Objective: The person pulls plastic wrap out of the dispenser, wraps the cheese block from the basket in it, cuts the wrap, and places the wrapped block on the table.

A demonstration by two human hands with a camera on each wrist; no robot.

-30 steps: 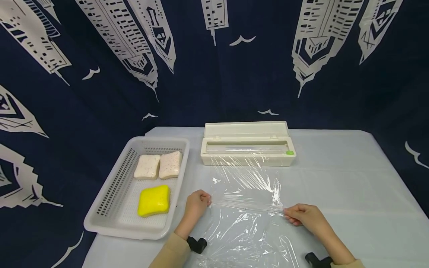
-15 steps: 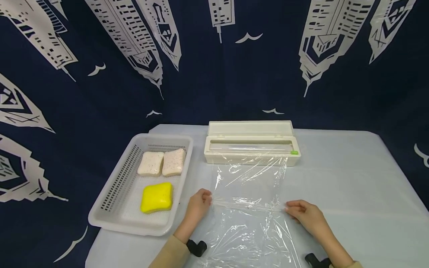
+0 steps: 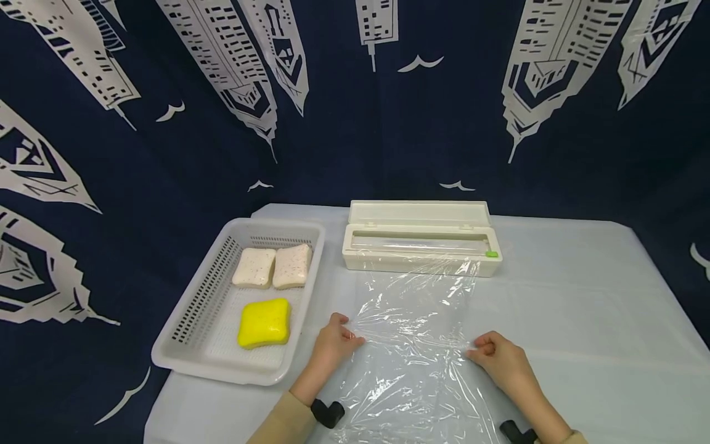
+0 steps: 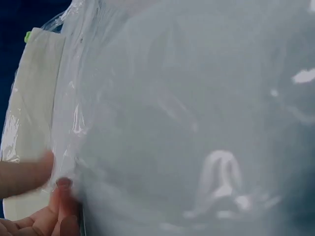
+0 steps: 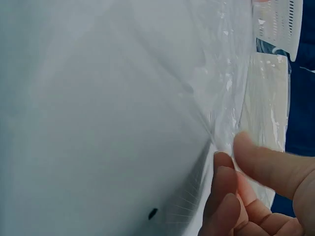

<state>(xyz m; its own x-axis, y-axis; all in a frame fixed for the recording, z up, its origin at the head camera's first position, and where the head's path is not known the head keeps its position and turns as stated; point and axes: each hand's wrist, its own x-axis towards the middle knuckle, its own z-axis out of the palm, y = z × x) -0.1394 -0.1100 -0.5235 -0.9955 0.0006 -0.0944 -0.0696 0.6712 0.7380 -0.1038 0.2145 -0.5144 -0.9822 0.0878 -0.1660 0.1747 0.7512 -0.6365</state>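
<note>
A sheet of clear plastic wrap (image 3: 410, 370) runs from a cream dispenser box (image 3: 424, 264) toward the near side of the table. My left hand (image 3: 333, 345) holds the wrap's left edge. In the left wrist view its blurred thumb (image 4: 29, 174) stands slightly off the fingertips (image 4: 64, 184), which are at the film. On the other side, my right hand (image 3: 501, 361) pinches the right edge between thumb and curled fingers. Creases in the film spread from both grips, plain at the right fingertips (image 5: 224, 160). The dispenser's lid (image 3: 418, 213) is raised, showing the clear roll inside.
Left of the wrap, a white perforated basket (image 3: 191, 361) holds two pale speckled blocks (image 3: 272, 267) and a yellow block (image 3: 264, 323). A green slider (image 3: 491, 254) sits at the dispenser's right end. Behind the white table (image 3: 588, 296) hangs a dark blue printed cloth (image 3: 333, 148).
The left thumb has stretched out to the right over the film. The right hand has come slightly inward, and the wrap between the hands looks looser and more creased. The head view has shifted slightly.
</note>
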